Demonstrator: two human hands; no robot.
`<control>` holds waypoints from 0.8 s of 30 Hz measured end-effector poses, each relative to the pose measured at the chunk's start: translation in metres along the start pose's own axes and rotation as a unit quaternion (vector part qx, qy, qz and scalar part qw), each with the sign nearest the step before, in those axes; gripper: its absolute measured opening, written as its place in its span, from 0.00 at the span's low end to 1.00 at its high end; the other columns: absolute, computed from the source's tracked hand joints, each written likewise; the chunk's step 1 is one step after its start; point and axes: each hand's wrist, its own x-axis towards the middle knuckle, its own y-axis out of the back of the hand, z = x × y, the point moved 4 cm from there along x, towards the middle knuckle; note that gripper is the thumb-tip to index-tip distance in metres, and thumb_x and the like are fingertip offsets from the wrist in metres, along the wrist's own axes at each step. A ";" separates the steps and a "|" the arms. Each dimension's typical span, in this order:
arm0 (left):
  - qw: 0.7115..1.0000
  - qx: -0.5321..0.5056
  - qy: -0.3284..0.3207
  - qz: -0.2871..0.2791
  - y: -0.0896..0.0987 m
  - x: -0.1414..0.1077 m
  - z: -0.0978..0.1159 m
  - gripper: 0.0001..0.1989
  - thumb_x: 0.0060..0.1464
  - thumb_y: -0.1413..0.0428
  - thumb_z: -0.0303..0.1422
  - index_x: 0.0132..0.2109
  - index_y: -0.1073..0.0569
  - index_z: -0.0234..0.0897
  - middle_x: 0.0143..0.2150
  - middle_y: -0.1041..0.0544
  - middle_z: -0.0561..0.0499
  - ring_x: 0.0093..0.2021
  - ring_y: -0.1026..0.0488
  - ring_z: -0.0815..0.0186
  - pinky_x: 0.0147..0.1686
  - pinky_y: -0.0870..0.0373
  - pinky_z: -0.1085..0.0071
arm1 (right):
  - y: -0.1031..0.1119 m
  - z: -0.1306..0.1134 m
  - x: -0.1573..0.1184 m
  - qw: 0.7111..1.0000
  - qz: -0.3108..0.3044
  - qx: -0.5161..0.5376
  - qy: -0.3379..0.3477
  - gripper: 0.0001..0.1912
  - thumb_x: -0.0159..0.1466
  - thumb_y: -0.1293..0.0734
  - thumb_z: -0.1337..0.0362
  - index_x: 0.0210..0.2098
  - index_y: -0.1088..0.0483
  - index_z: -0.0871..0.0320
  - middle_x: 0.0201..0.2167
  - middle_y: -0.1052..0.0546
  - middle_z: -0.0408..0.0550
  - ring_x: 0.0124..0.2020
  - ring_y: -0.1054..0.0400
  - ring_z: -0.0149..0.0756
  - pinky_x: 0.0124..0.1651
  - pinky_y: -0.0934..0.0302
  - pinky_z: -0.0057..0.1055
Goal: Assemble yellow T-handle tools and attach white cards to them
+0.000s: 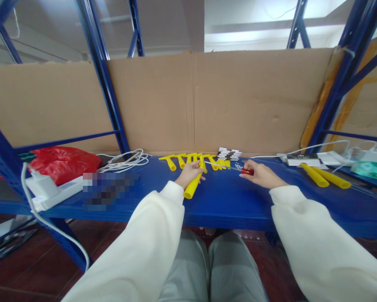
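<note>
Left end, we've got a red plastic bag (65,165) behind a white power strip (67,189), white adapter (42,186) on it. Coiled white cable (134,158) right of the bag. We see a brown cardboard panel (153,105) upright along the back, between blue rack posts (104,79). Far right: green-and-white pack (372,168).

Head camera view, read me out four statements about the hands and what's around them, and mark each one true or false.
1. The left hand holds a yellow handle. True.
2. The right hand is empty. False: it grips a red-handled screwdriver.
3. Brown cardboard stands along the back of the blue shelf. True.
4. The red plastic bag lies to the right of both hands. False: it lies to their left.
</note>
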 end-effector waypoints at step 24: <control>0.998 -0.049 -0.032 0.006 0.005 -0.002 0.008 0.33 0.56 0.42 0.21 0.68 0.35 0.31 0.49 0.18 0.39 0.24 0.21 0.69 0.19 0.29 0.78 | 0.001 -0.007 0.000 1.000 -0.018 -0.012 0.013 0.16 0.67 0.40 0.54 0.39 0.23 0.54 0.30 0.19 0.50 0.31 0.26 0.42 0.34 0.39 0.32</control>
